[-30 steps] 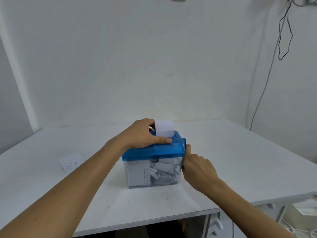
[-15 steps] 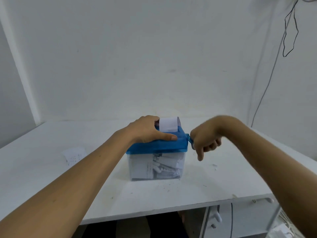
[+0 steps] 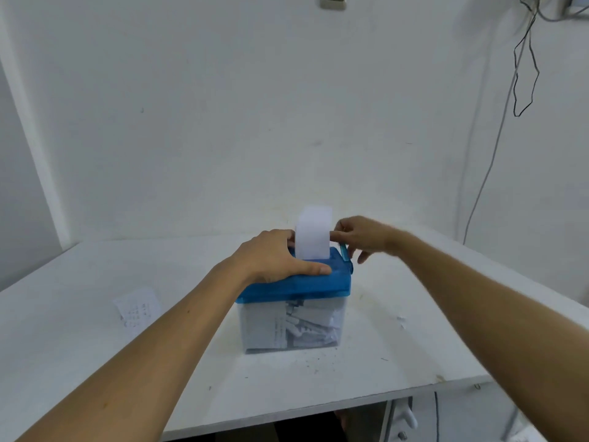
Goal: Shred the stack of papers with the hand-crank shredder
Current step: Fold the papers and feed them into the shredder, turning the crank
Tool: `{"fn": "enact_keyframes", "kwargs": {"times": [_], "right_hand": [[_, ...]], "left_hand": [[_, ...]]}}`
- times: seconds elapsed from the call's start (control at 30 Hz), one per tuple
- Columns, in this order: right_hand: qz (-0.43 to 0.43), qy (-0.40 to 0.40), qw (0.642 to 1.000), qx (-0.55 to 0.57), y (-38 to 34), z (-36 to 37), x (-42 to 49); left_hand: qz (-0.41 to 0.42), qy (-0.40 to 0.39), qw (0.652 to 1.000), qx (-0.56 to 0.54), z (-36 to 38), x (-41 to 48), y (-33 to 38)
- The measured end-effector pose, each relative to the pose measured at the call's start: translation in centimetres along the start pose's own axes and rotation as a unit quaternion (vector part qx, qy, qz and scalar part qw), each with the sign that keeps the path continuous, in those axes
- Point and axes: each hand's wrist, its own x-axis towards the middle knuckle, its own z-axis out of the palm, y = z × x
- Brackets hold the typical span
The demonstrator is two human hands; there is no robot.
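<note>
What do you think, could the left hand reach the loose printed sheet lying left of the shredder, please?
Probably yes. The left hand rests on the shredder's blue lid, and the printed sheet lies flat on the table to its left, with nothing between them.

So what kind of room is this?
Probably a small home office or workroom: a white desk with a paper shredder, and bare walls with a light switch and hanging cables.
</note>
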Motion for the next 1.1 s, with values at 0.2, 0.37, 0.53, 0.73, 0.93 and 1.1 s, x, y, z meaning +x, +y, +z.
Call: {"fn": "enact_keyframes", "kwargs": {"times": [0.2, 0.37, 0.53, 0.73, 0.93, 1.1], "right_hand": [[-0.025, 0.161, 0.979, 0.119, 3.8, 7.7, -1.0], [0.046, 0.158, 0.975, 0.149, 4.2, 9.6, -4.0], [0.057, 0.075, 0.992, 0.088, 3.5, 8.0, -7.5], [0.026, 0.083, 0.991, 0.102, 1.1, 4.4, -10.8], [0.014, 0.147, 0.989, -0.014, -1.0, 1.9, -9.4], [0.007, 0.282, 0.959, -0.003, -2.0, 1.3, -5.3]], "left_hand": [[0.004, 0.013, 1.000, 0.018, 0.1, -0.2, 0.1], [-0.010, 0.022, 0.997, 0.074, 0.5, -0.6, 0.8], [-0.012, 0.019, 0.998, 0.065, 0.3, -0.6, 1.0], [-0.012, 0.010, 0.998, 0.059, 0.2, -0.7, 1.2], [-0.004, 0.010, 0.998, 0.063, 0.1, -0.7, 1.3], [-0.011, 0.015, 0.998, 0.057, 0.2, -0.6, 1.0]]}}
